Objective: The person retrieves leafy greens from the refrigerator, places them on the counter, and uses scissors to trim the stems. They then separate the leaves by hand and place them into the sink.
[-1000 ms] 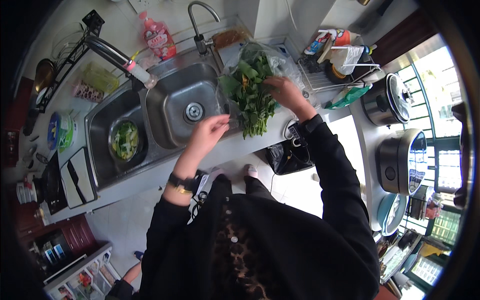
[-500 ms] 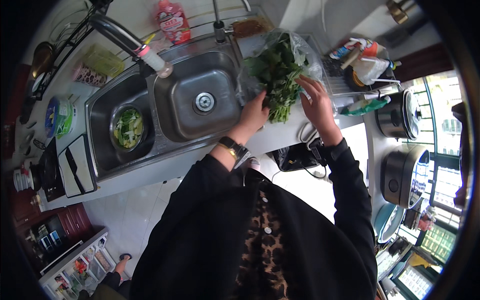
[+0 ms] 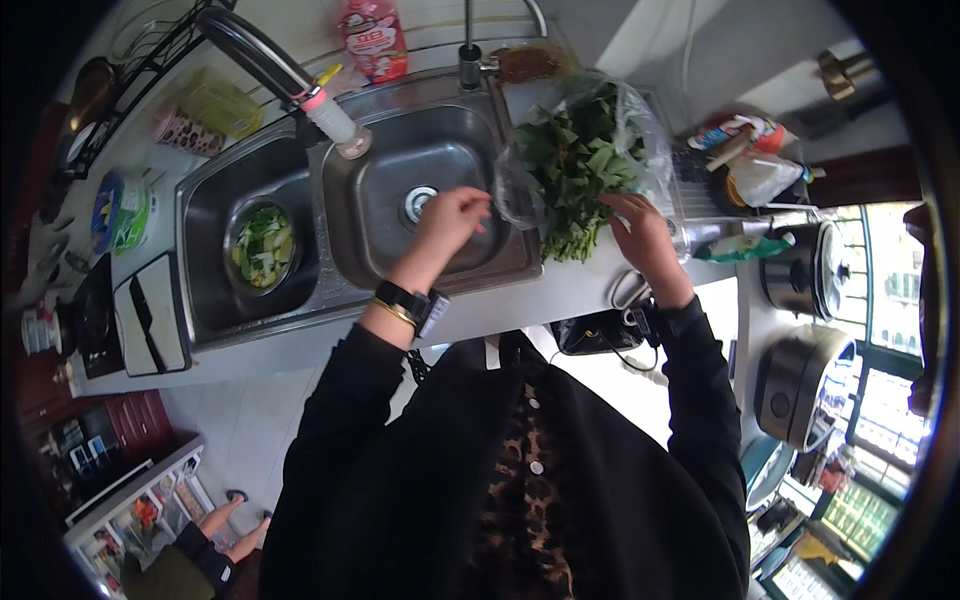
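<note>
A bunch of dark leafy greens lies on the counter to the right of the sink, partly inside a clear plastic bag. My right hand is at the right side of the bunch, its fingers curled together against the leaves. Over the right sink basin hovers my left hand, fingertips pinched together. Whatever is between them, if anything, is too small to make out. In the left basin sits a round metal bowl holding cut green and pale vegetable pieces.
A faucet arches over the sink divider. Left of the sink, a knife rests on a white cutting board. Cookers line the right counter. A pink-red bottle stands behind the sink. Another person is at the lower left.
My left hand has left the greens and moved left over the right basin, its fingers drawing together. My right hand's spread fingers have curled in at the leaves.
</note>
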A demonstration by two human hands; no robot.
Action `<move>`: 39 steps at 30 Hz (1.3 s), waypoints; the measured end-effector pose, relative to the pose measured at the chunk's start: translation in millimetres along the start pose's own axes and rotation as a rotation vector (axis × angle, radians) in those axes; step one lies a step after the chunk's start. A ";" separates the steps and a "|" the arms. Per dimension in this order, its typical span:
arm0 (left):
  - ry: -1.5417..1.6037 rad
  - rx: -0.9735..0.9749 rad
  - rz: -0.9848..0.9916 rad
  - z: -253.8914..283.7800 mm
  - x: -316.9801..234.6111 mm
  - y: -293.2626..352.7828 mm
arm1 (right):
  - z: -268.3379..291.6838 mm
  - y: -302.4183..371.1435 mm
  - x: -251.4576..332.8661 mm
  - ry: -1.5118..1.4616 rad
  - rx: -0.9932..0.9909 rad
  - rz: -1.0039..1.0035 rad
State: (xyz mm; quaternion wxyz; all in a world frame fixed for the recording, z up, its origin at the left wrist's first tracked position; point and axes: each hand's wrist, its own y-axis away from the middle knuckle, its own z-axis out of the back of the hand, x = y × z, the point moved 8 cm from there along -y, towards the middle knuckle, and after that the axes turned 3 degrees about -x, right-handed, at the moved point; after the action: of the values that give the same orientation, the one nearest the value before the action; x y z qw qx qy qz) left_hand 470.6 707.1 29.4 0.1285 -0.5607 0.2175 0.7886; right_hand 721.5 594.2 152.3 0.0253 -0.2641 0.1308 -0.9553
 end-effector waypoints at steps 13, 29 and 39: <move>-1.286 0.452 -0.032 25.2 157.0 -56.8 | 43.7 102.4 9.4 -0.226 0.003 -0.418; -1.074 0.804 0.097 22.2 189.0 -43.2 | 49.2 62.9 8.3 -0.256 0.030 -0.339; -0.116 0.088 0.080 55.1 67.4 -50.1 | -56.5 50.1 -31.4 0.021 0.218 -0.478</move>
State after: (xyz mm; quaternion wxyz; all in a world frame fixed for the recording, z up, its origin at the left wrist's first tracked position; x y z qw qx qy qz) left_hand 424.6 774.9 -28.7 0.1338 -0.4989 0.2665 0.8137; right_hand 718.5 562.9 76.7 -0.1738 -0.2732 -0.0389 -0.9453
